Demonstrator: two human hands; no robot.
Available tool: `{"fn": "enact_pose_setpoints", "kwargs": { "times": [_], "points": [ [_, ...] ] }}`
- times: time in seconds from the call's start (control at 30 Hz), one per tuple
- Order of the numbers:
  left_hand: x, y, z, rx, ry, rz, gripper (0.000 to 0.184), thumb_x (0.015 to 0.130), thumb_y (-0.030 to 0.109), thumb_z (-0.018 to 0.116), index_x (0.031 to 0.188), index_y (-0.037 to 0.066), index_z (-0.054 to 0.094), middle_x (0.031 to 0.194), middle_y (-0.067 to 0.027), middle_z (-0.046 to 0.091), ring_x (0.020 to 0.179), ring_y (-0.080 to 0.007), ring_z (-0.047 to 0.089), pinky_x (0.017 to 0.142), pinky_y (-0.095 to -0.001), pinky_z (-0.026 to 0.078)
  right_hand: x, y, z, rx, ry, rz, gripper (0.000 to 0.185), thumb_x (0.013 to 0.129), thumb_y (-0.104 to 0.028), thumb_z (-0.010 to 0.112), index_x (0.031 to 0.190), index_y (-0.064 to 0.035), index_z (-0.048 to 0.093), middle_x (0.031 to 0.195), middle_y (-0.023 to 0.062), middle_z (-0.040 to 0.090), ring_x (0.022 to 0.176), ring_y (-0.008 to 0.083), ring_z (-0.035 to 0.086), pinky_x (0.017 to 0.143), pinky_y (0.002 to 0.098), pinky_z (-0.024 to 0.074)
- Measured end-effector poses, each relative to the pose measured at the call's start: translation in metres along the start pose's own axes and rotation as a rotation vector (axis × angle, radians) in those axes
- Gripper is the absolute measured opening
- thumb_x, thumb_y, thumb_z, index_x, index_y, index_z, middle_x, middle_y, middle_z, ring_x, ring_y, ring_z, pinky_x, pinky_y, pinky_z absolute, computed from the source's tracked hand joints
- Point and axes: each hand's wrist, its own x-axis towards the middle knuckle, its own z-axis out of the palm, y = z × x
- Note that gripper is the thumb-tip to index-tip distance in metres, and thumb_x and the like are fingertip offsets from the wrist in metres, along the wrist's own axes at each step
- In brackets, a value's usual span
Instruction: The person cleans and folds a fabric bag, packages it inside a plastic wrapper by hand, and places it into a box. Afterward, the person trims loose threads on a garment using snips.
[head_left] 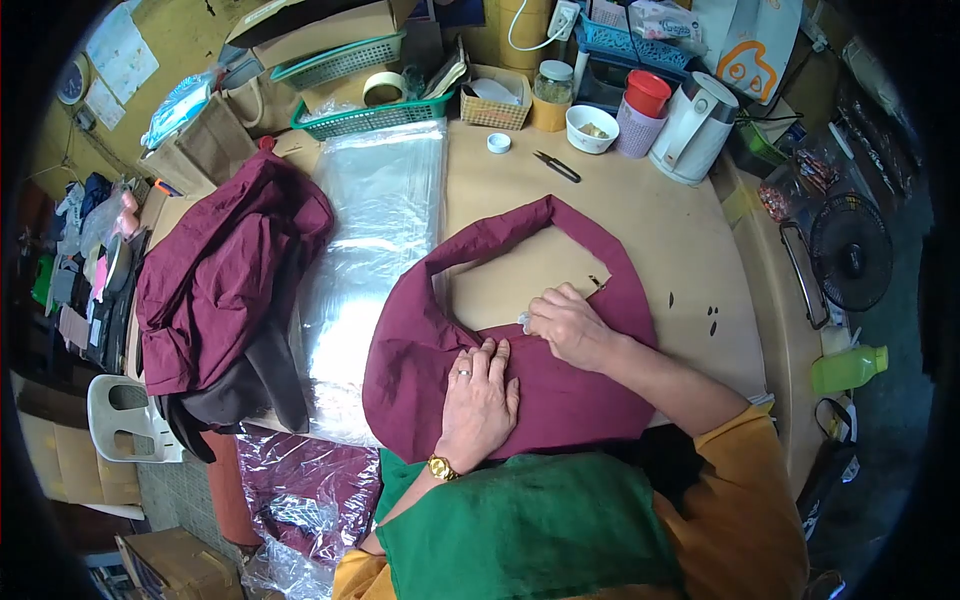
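A maroon fabric shoulder bag lies flat on the table in front of me, its wide strap looped away from me. My left hand rests on the bag's body just below the opening, fingers stretched out. At the opening's edge, my right hand is closed in a pinch. A small whitish piece shows at its fingertips; its kind is unclear. A small dark and metallic piece sits at the strap's inner edge, beyond the right hand.
Another maroon fabric pile lies at the left, beside clear plastic sleeves. Black thread snips, a white bowl and a white kettle stand toward the back. Baskets line the far edge.
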Motion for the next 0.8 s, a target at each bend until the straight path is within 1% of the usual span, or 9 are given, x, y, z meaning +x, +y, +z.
{"fn": "enact_pose_setpoints", "kwargs": {
  "times": [0.07, 0.2, 0.4, 0.5, 0.6, 0.7, 0.8],
  "points": [
    [0.0, 0.0, 0.001, 0.009, 0.0, 0.009, 0.055, 0.089, 0.023, 0.06, 0.139, 0.002, 0.045, 0.132, -0.0202, 0.049, 0.122, -0.0394, 0.046, 0.106, -0.0476, 0.036, 0.007, -0.004, 0.008, -0.017, 0.035, -0.047, 0.003, 0.076, -0.008, 0.06, 0.077, -0.0067, 0.063, 0.084, 0.0057, 0.056, 0.088, 0.0231, 0.055, 0.079, 0.0374, 0.0412],
    [0.001, 0.0, 0.002, -0.014, 0.01, 0.001, 0.055, 0.09, 0.024, 0.059, 0.138, 0.001, 0.045, 0.132, -0.02, 0.05, 0.122, -0.0395, 0.046, 0.106, -0.0475, 0.036, 0.018, -0.011, 0.021, 0.002, 0.066, -0.058, 0.004, 0.073, -0.009, 0.061, 0.077, -0.0068, 0.062, 0.085, 0.0055, 0.056, 0.089, 0.0233, 0.055, 0.079, 0.0376, 0.041],
    [0.0, 0.0, 0.0, -0.006, 0.011, 0.015, 0.054, 0.09, 0.024, 0.059, 0.138, 0.001, 0.046, 0.132, -0.0205, 0.05, 0.122, -0.0394, 0.046, 0.107, -0.0473, 0.036, 0.01, 0.0, 0.003, -0.079, -0.016, -0.102, 0.004, 0.072, -0.01, 0.062, 0.075, -0.0083, 0.06, 0.085, 0.0052, 0.056, 0.089, 0.0227, 0.055, 0.08, 0.0373, 0.0417],
    [-0.001, 0.001, 0.001, -0.005, 0.015, 0.0, 0.054, 0.09, 0.024, 0.058, 0.137, 0.001, 0.046, 0.132, -0.0204, 0.05, 0.121, -0.0392, 0.047, 0.107, -0.0471, 0.035, 0.021, -0.011, 0.017, -0.088, 0.004, -0.125, 0.002, 0.073, -0.01, 0.061, 0.075, -0.0092, 0.06, 0.084, 0.0046, 0.055, 0.089, 0.0224, 0.055, 0.081, 0.0372, 0.0419],
    [0.0, 0.0, 0.001, -0.002, 0.013, 0.003, 0.054, 0.09, 0.024, 0.058, 0.137, 0.001, 0.047, 0.132, -0.0204, 0.05, 0.121, -0.0389, 0.047, 0.107, -0.047, 0.036, 0.019, -0.012, 0.009, -0.108, -0.036, -0.127, 0.002, 0.075, -0.011, 0.06, 0.075, -0.0092, 0.06, 0.084, 0.0046, 0.055, 0.088, 0.022, 0.055, 0.081, 0.037, 0.042],
    [0.0, 0.0, -0.001, -0.005, 0.009, 0.01, 0.054, 0.09, 0.024, 0.058, 0.137, 0.001, 0.047, 0.132, -0.0205, 0.05, 0.121, -0.039, 0.047, 0.107, -0.047, 0.036, 0.011, -0.002, 0.003, -0.155, -0.022, -0.123, 0.003, 0.076, -0.012, 0.059, 0.075, -0.0093, 0.061, 0.085, 0.0049, 0.056, 0.089, 0.0214, 0.055, 0.08, 0.0367, 0.042],
    [0.0, 0.0, 0.0, -0.001, 0.012, 0.005, 0.054, 0.09, 0.024, 0.058, 0.137, 0.001, 0.047, 0.132, -0.0205, 0.05, 0.121, -0.0393, 0.047, 0.106, -0.0469, 0.036, 0.019, -0.01, 0.007, -0.147, -0.051, -0.116, 0.005, 0.077, -0.013, 0.059, 0.075, -0.009, 0.061, 0.084, 0.0048, 0.056, 0.089, 0.0211, 0.055, 0.08, 0.0367, 0.0419]
  ]
}}
